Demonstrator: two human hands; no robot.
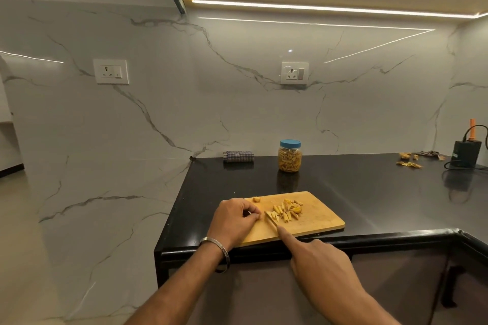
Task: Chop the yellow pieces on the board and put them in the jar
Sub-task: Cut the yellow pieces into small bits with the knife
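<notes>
Lying small, light and stiff mid-board, the yellow pieces should scoop up best pinched in clusters. Left hand pinches one piece; right hand grips the knife, forefinger along its spine. Beyond stands the lidded jar.

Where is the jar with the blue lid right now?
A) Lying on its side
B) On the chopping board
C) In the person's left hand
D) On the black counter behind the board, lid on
D: the jar stands upright on the black counter beyond the chopping board, its blue lid on.
</notes>
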